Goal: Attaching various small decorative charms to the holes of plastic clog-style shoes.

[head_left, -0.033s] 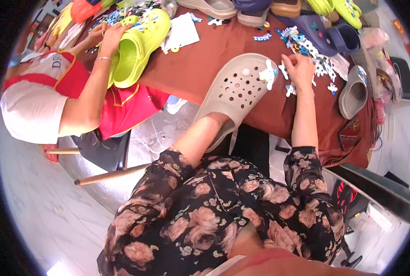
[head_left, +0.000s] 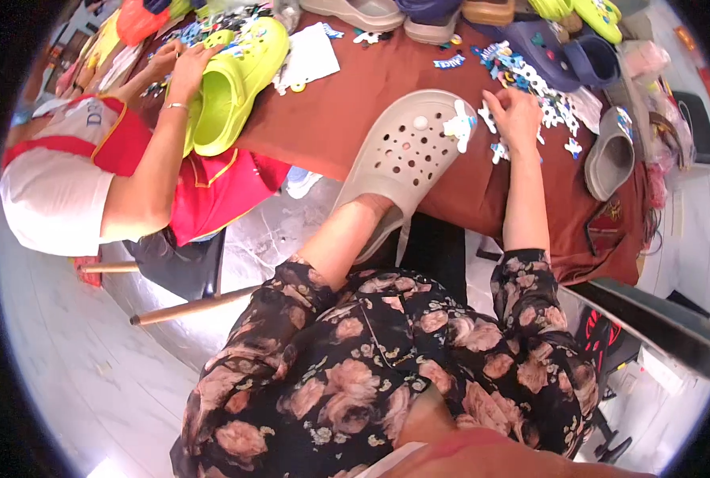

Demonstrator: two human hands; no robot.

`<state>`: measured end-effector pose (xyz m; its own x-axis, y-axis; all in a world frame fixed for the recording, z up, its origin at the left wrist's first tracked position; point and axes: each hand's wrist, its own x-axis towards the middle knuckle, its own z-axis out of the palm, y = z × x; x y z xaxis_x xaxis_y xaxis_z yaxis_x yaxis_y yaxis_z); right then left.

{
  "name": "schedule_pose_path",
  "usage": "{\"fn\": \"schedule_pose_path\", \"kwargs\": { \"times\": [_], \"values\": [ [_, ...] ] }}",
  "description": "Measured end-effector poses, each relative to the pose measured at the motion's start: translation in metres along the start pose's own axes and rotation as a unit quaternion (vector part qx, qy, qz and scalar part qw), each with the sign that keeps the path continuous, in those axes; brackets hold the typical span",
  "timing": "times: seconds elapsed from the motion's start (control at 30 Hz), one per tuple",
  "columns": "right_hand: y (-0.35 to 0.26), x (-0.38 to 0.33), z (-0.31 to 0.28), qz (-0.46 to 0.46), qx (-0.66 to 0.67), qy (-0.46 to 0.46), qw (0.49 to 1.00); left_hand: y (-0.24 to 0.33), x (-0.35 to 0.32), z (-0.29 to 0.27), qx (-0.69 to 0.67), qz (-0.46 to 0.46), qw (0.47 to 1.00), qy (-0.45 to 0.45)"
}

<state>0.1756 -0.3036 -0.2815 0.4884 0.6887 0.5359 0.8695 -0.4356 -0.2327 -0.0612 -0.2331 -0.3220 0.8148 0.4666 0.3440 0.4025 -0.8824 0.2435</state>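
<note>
My left hand reaches into a beige clog from its heel end and holds it up at the table's front edge; the fingers are hidden inside. The upper of the clog has several holes. A round white charm sits near its toe, and a white-and-blue figure charm is at the toe's right side. My right hand is closed, fingers bent, at the left edge of a pile of charms. A small white charm shows by its fingertips; whether it is gripped cannot be made out.
A brown cloth covers the table. At left a co-worker's hands are at a lime-green clog. A white paper lies beside it. A navy clog and a grey clog stand at right, with more clogs along the back.
The whole view has shifted slightly. My hands and the beige clog keep about the same places relative to each other.
</note>
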Motion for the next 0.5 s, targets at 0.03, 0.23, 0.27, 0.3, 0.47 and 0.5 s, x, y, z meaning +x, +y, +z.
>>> {"fn": "schedule_pose_path", "kwargs": {
  "times": [0.03,0.23,0.27,0.3,0.47,0.5],
  "values": [
    [0.005,0.000,0.004,0.012,0.001,0.032,0.999,0.006,0.004,0.002,-0.010,0.015,1.000,-0.007],
    [0.030,-0.006,0.014,0.007,0.021,-0.011,1.000,0.016,0.016,-0.001,-0.068,0.007,0.996,-0.061],
    [0.021,-0.001,0.013,0.005,0.052,-0.036,0.998,0.013,0.011,-0.007,-0.061,0.003,0.996,-0.063],
    [0.026,0.001,0.016,0.049,0.142,-0.002,0.989,0.014,0.013,-0.007,0.009,0.028,0.999,-0.036],
    [0.049,0.002,0.013,0.173,0.154,0.067,0.971,0.011,0.011,-0.004,0.047,0.041,0.997,-0.044],
    [0.056,0.001,0.014,0.155,0.107,0.073,0.979,0.019,0.014,-0.014,0.052,0.018,0.995,-0.079]
  ]
}}
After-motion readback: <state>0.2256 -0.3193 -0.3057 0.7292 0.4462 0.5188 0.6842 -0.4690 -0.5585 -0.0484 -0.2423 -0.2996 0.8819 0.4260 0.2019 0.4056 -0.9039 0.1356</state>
